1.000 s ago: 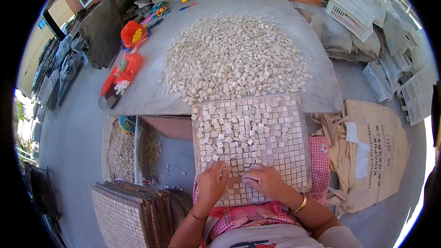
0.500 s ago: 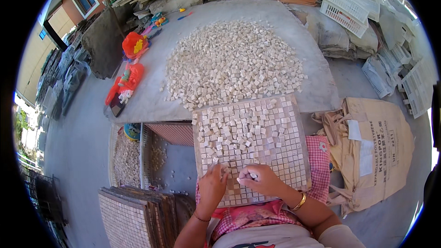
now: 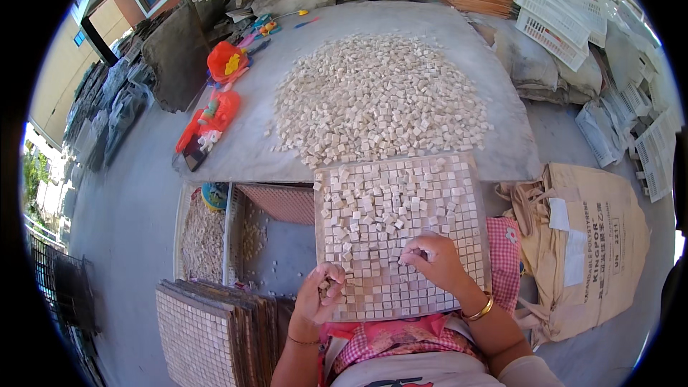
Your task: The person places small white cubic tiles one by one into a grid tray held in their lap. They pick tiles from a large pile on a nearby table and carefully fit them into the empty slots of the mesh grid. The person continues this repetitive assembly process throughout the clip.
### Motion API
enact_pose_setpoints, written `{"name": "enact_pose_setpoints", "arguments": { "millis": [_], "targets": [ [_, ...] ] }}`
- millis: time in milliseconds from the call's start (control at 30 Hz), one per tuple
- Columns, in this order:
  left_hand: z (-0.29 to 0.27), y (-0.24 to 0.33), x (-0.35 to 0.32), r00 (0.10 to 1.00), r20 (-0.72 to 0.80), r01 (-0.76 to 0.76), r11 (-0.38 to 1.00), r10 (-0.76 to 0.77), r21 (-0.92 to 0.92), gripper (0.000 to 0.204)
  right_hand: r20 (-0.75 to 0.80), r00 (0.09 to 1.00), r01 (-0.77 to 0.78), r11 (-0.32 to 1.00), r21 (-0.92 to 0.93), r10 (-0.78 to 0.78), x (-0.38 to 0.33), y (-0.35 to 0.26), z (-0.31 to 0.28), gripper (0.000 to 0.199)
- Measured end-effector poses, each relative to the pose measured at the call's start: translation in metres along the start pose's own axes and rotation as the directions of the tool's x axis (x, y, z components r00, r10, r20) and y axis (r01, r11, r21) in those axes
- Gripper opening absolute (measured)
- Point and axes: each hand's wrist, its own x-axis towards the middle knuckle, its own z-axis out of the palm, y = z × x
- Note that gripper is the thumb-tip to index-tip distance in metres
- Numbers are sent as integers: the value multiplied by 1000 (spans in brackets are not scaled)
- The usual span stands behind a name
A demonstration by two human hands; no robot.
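A square grid tray (image 3: 459, 306) slants across my lap, its far edge by the table, with small pale stone cubes in many of its cells. More cubes (image 3: 387, 208) lie loose on top of its far and middle part. My left hand (image 3: 315, 302) is at the tray's near left corner, palm partly turned up, its fingers curled round a few stone cubes (image 3: 325, 287). Over the right middle of the tray my right hand (image 3: 441, 265) has thumb and fingers drawn together; whatever is between them is too small to make out.
A large heap of cubes (image 3: 380, 100) covers the table (image 3: 509, 147) beyond the tray. Red plastic bags (image 3: 222, 111) and a phone (image 3: 193, 158) lie at its left. Stacked grid trays (image 3: 197, 330) stand at lower left, a tan sack (image 3: 609, 244) at right.
My left hand has moved left and nearer me, turning up to show cubes. My right hand has shifted right and farther over the tray. The whole view has shifted slightly.
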Motion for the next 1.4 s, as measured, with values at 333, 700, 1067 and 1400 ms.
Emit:
{"name": "enact_pose_setpoints", "arguments": {
  "millis": [333, 700, 1067, 1400],
  "targets": [
    [-1, 1, 9, 902, 84, -240, 329, 423, 913, 10, 140, 987, 12, 835, -549, 78, 24, -21, 52, 28],
    [-6, -8, -2, 838, 477, -342, -426, 264, 838, 21, 501, 832, -542, 542, 643, 237, 8, -16, -4, 34],
    [-25, 10, -13, 979, 63, -204, 892, 195, 403, 11, 479, 858, -413, 804, 428, 186, 5, -28, 36, 19],
    [-65, 4, -38, 973, -113, -207, 976, 199, -69, 22, 277, 953, 179, 968, -177, -125, 2, -38, 85, 16]
  ]
}}
